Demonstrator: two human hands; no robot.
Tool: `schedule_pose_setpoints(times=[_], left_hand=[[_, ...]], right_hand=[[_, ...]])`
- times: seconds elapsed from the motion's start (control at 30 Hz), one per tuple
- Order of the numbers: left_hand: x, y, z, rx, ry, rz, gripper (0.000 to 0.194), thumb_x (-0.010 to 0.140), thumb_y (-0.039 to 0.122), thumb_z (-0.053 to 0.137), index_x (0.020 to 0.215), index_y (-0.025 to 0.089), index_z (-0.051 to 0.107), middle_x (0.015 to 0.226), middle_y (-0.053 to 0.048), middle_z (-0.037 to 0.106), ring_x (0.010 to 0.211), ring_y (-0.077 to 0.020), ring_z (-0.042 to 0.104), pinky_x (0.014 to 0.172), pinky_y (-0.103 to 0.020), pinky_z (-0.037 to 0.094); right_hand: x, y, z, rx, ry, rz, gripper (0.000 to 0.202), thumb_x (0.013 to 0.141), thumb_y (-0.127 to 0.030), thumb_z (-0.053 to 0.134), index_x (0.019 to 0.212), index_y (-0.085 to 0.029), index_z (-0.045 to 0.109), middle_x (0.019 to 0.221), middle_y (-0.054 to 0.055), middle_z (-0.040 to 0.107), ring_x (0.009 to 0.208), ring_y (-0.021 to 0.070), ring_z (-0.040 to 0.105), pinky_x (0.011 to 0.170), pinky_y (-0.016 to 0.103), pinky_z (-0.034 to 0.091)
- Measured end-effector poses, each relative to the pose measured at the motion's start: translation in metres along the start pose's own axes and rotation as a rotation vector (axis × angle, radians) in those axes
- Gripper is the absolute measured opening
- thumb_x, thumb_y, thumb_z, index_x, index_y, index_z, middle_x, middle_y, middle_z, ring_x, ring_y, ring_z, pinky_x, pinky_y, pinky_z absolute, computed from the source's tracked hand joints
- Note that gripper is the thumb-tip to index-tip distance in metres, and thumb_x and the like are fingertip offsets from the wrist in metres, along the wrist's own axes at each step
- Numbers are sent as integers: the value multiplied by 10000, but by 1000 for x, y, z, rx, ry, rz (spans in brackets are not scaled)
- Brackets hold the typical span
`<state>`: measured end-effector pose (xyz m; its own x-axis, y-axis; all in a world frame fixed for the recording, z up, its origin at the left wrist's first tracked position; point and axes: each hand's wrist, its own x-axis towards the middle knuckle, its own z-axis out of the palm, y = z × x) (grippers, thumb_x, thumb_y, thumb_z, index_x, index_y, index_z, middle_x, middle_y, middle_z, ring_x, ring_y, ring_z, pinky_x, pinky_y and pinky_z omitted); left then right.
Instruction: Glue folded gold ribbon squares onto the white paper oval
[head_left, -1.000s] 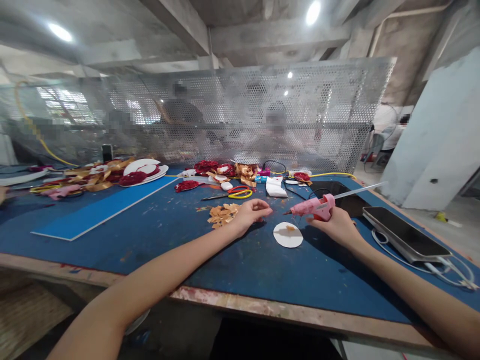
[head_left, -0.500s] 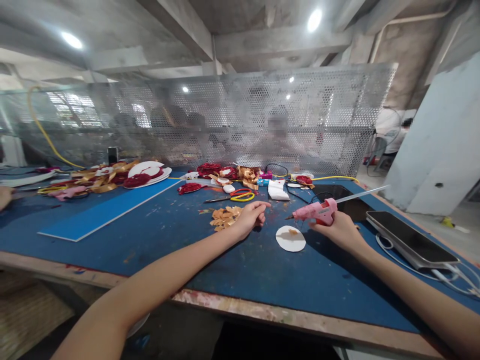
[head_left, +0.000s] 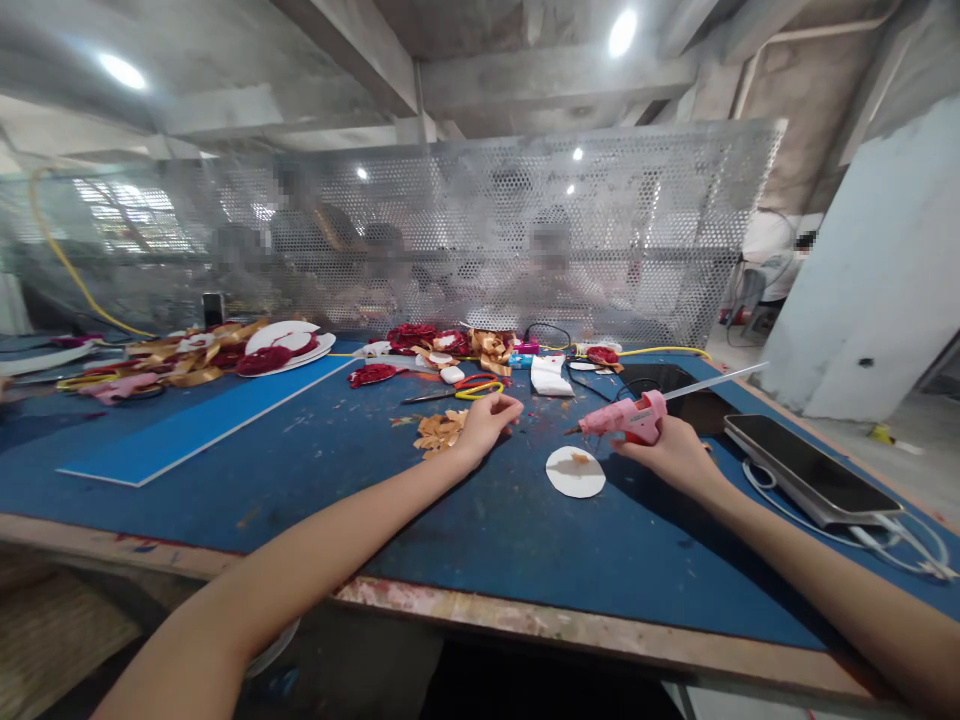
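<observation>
Right hand (head_left: 667, 450) grips glue gun (head_left: 626, 416), nozzle pointing left, clear glue stick (head_left: 716, 381) out the back. White disc (head_left: 575, 472) lies on table (head_left: 450, 540) just below the nozzle, small gold piece (head_left: 580, 459) on it. Left hand (head_left: 489, 425) has fingers curled together, thumb near index; can't tell if anything is pinched. Gold petals (head_left: 437, 432) in a pile just beside that hand, on its left; scissors (head_left: 457, 392) just beyond it. White paper (head_left: 550, 376) beyond the gap between both hands. Phone (head_left: 814, 465) with white cable (head_left: 780, 520) right of the gun grip. Blue board (head_left: 210, 425) well left of the left hand.
</observation>
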<state>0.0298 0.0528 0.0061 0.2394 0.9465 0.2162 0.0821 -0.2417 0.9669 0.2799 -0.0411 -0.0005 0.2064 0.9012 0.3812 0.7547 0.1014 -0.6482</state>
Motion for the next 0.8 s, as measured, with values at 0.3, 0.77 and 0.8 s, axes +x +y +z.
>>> schedule_pose_setpoints(times=[0.3,0.77,0.8], left_hand=[[0,-1,1,205,-118,145,218,704,341,667,652,142,593,601,8,565,519,-95,481,495,-200,385],[1,0,-1,-175,-134,-97,336,670,374,713,726,165,456,683,-5,615,530,-82,565,480,-180,430],[2,-1,-2,-184,-129,-84,337,674,384,706,725,169,452,624,18,582,487,-71,530,447,-168,398]], right_hand=[[0,-1,-2,4,-21,-23,257,618,-406,607,580,-163,529,558,-1,550,543,142,497,487,238,347],[-1,-2,-2,9,-18,-36,257,623,-400,599,550,-168,517,522,-10,518,501,125,462,460,230,331],[-1,-2,-2,6,-20,-33,261,622,-403,600,550,-169,512,523,-11,517,502,126,462,462,231,333]])
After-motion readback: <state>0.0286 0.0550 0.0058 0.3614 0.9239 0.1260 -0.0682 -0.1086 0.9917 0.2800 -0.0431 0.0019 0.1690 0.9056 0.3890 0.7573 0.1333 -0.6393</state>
